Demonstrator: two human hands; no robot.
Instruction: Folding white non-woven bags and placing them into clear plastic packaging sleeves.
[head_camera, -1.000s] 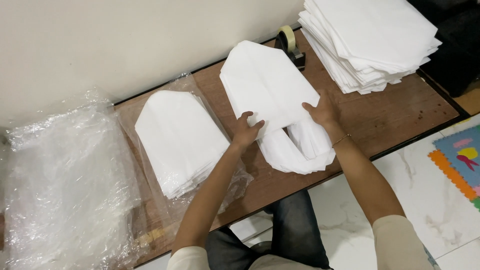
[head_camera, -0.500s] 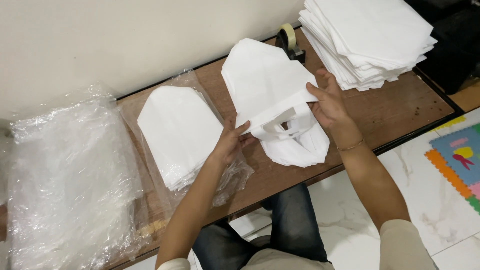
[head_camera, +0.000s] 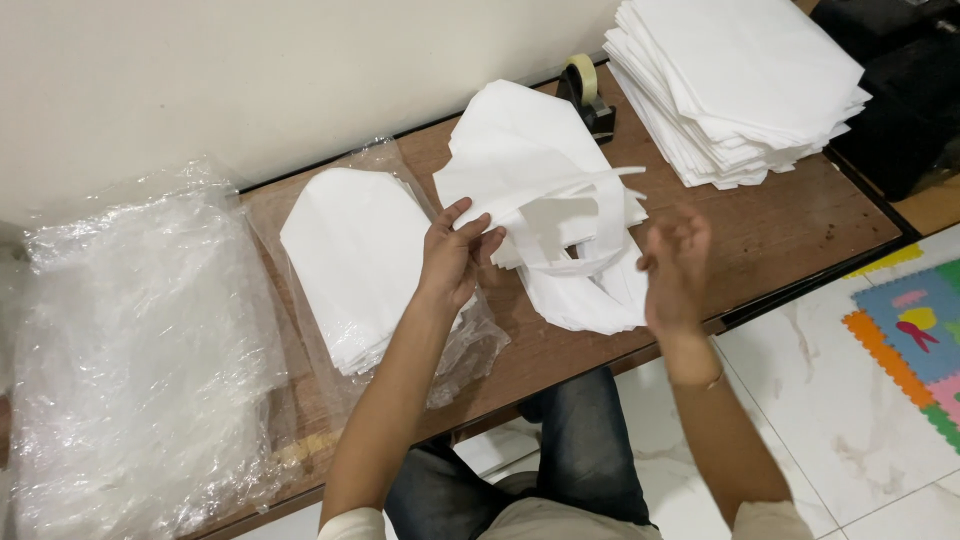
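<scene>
A pile of white fabric bags with loop handles (head_camera: 545, 190) lies in the middle of the brown table (head_camera: 770, 235). My left hand (head_camera: 452, 255) pinches the left edge of the top bag and lifts it a little. My right hand (head_camera: 675, 265) hovers just right of the pile, blurred, fingers apart and holding nothing. One bag handle (head_camera: 590, 215) loops up between the two hands.
A clear plastic sleeve holding folded white bags (head_camera: 350, 260) lies left of the pile. Crumpled clear plastic (head_camera: 130, 340) covers the table's left end. A tall stack of white bags (head_camera: 740, 85) sits at the back right, beside a tape dispenser (head_camera: 585, 90). A coloured foam mat (head_camera: 915, 330) lies on the floor.
My right hand has let go of the pile and moved off to the right. My left hand has taken hold of the top bag's left edge and raised it.
</scene>
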